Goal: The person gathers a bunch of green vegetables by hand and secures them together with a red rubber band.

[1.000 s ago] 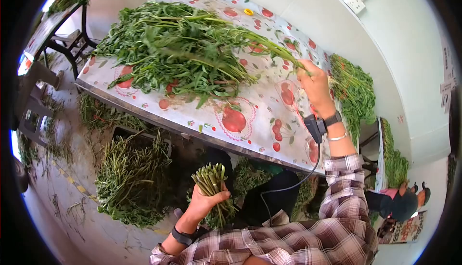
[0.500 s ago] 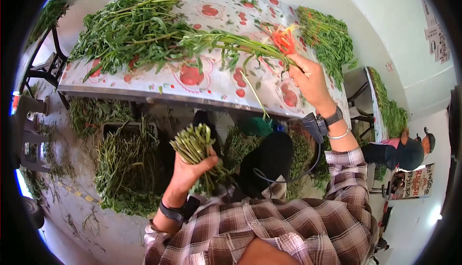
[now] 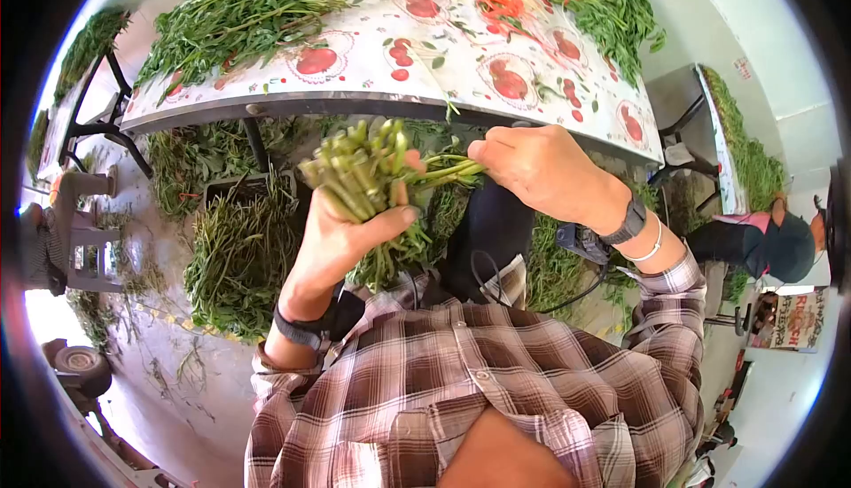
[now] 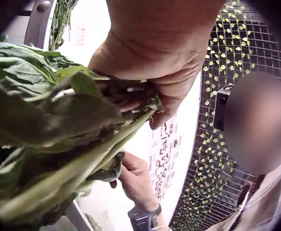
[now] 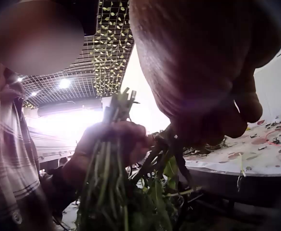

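Note:
In the head view my left hand [image 3: 341, 235] grips a thick bundle of green stems [image 3: 359, 169], cut ends up and leaves hanging below. Close on its right, my right hand [image 3: 545, 173] pinches a few thin green stems [image 3: 452, 171] that reach across to the bundle. The right wrist view shows the left hand [image 5: 109, 142] wrapped round the bundle, with the leafy stems [image 5: 155, 197] beside it under the right hand [image 5: 203, 82]. In the left wrist view, leaves and a pale stem [image 4: 78, 178] fill the left side below the left hand [image 4: 155, 53].
Ahead stands a table [image 3: 425, 40] with a fruit-print cover, bearing a leafy heap [image 3: 235, 27], red and yellow ties [image 3: 505, 0] and another green pile [image 3: 603, 9]. A crate heaped with stems [image 3: 239, 257] is on the floor at left. Another person [image 3: 771, 244] is at far right.
My right hand has come back from over the table with its stems, down to the bundle in my left hand. The left hand with the bundle has risen. The head view has shifted.

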### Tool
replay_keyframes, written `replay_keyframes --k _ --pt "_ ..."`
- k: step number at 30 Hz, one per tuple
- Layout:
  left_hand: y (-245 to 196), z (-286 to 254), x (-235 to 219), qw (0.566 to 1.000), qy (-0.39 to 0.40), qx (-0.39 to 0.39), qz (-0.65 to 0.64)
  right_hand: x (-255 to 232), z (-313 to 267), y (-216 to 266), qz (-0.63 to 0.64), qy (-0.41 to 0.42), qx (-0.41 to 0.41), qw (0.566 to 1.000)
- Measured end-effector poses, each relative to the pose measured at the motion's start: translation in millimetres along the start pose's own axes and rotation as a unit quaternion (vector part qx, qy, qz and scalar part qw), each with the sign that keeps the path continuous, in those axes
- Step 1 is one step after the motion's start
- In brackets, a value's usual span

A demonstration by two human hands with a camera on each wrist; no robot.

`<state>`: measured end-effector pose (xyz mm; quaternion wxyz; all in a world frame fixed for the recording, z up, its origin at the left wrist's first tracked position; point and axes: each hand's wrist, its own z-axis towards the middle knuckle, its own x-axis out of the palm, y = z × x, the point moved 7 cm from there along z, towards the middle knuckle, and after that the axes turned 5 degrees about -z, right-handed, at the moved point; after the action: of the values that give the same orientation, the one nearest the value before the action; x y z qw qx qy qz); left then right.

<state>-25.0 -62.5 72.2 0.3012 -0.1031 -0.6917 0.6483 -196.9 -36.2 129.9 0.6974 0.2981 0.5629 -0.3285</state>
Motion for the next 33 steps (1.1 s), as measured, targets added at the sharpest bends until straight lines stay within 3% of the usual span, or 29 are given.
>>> replay_keyframes --k 5,13,16,18,19,21,22,25,27,29,33 --pt "30.0 6.4 29.4 0.998 0.041 -0.057 -0.001 -3.3 -19.4 19.0 -0.053 0.006 -0.056 0.997" --pt "49.1 9.3 35.2 0.998 -0.007 -0.047 0.038 3.0 -21.5 19.1 -0.036 -0.023 -0.052 0.998" --pt "52.1 12.0 25.2 0.998 -0.037 -0.02 0.053 15.6 -17.9 12.7 0.036 -0.019 -0.025 0.999" --pt "60.5 13.3 19.1 0.998 -0.067 -0.014 0.014 12.1 -17.6 2.0 0.204 -0.181 -0.012 0.962" --pt "62.2 13.5 14.9 0.995 -0.096 -0.009 -0.026 12.1 -18.6 1.9 0.206 -0.181 -0.015 0.962" --pt "63.8 13.4 9.8 0.992 -0.117 -0.01 -0.054 31.0 -23.8 -23.3 0.442 -0.114 0.188 0.869" --pt "67.1 13.7 7.0 0.991 -0.117 -0.015 -0.067 39.4 -26.2 -28.0 0.498 -0.15 0.19 0.832" --pt "68.9 15.2 1.7 0.99 -0.117 -0.023 -0.071 59.6 -25.5 -20.1 0.549 -0.115 0.184 0.807" --pt "72.9 16.3 0.5 0.983 -0.123 -0.037 -0.134 68.9 -20.2 -14.4 0.504 -0.11 0.176 0.838" --pt "80.4 18.7 -1.3 0.984 -0.103 -0.061 -0.135 76.8 -18.7 -9.5 0.554 -0.064 0.228 0.798" --pt "89.4 18.2 -6.4 0.974 -0.118 -0.062 -0.183 81.3 -10.7 -5.5 0.585 -0.077 0.242 0.77"
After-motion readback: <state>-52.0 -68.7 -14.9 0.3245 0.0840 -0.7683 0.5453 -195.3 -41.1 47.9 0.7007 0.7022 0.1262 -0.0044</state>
